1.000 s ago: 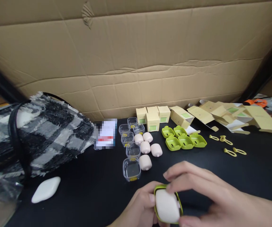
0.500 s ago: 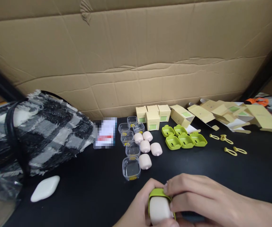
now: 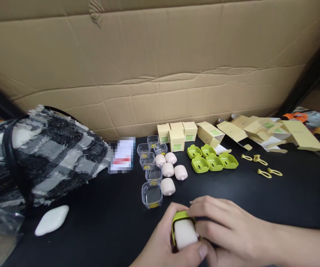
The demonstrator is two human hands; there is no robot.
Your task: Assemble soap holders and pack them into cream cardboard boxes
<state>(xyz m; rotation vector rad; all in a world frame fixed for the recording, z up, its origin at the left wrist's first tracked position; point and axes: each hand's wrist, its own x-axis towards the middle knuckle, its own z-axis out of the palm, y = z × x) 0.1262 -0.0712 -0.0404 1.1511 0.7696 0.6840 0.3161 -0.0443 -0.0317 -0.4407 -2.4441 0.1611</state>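
We clamp both our left hand (image 3: 164, 241) and right hand (image 3: 227, 230) around a white case (image 3: 184, 233) in its green cover (image 3: 180, 216), above the black counter (image 3: 107, 222).

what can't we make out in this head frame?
- Lower part of the pale pad in the green case: covered by the left hand and right hand.
- White card: its print is blurred out.
- Small yellow clips: too small to make out their shape.
- Plaid bag: cut off by the left edge.
- Left forearm: cut off by the bottom edge.
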